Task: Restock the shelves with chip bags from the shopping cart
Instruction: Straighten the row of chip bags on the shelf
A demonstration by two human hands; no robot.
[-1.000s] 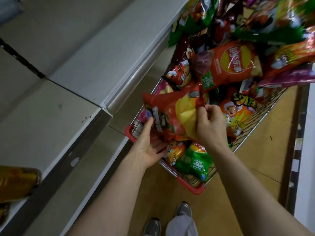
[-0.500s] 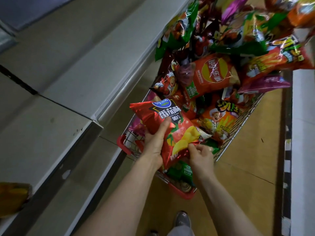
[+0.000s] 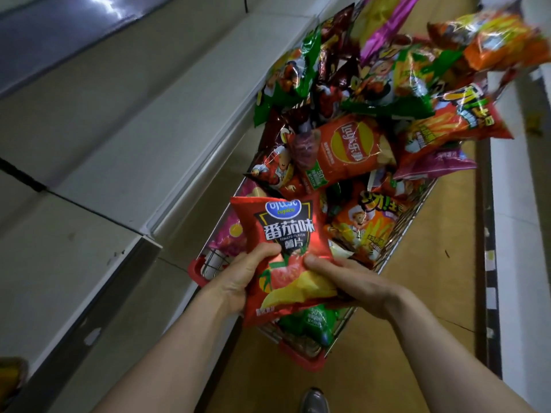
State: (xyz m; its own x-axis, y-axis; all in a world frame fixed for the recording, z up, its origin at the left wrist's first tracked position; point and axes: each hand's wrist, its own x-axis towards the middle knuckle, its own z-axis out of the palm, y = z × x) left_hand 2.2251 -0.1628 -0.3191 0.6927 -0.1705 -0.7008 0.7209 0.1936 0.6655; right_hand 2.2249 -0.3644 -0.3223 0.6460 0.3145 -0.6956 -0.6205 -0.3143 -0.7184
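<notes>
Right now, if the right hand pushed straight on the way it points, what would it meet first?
The glossy red tomato-flavour chip bag that it grips; the right hand points left, and beyond the bag probably lies the left hand.

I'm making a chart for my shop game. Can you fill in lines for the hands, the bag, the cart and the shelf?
bag: red tomato chip bag, held above the cart's near end
left hand: grips the bag's left side
right hand: grips the bag's right side
shopping cart: piled with chip bags
shelf: left of the cart
</notes>
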